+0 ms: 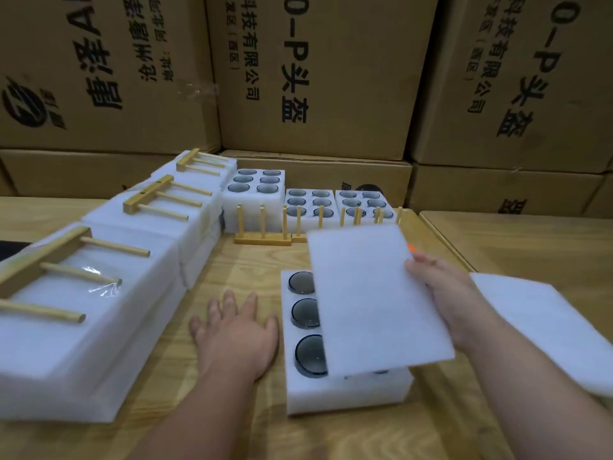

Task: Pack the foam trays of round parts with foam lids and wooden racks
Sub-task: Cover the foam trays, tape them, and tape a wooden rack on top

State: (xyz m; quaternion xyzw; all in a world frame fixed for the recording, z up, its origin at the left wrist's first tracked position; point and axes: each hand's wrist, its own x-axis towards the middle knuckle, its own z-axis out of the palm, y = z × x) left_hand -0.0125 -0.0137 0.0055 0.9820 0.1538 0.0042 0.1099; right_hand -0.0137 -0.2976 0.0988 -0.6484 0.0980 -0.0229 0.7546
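The foam tray (345, 390) lies near the front of the wooden table (232, 260), a white block with round pockets; three dark, glossy round parts (306, 312) show in its left column, the rest hidden under the foam lid (374, 300). The lid — a plain white sheet — sits tilted and skewed over the right side of the tray, not yet seated. The right hand (441, 293) grips the lid's right edge, fingers curled round it. The left hand (235, 330) lies flat on the table just beside the tray, fingers spread, holding nothing. Judged step: lidding this tray. The next move calls for squaring the lid to the tray's edges and lowering it flat — then a rack on top. To the left, finished packs (99, 327) carry wooden racks (49, 260); at the back stand open trays (308, 202) behind upright racks (262, 234), with cardboard boxes (315, 78) beyond.
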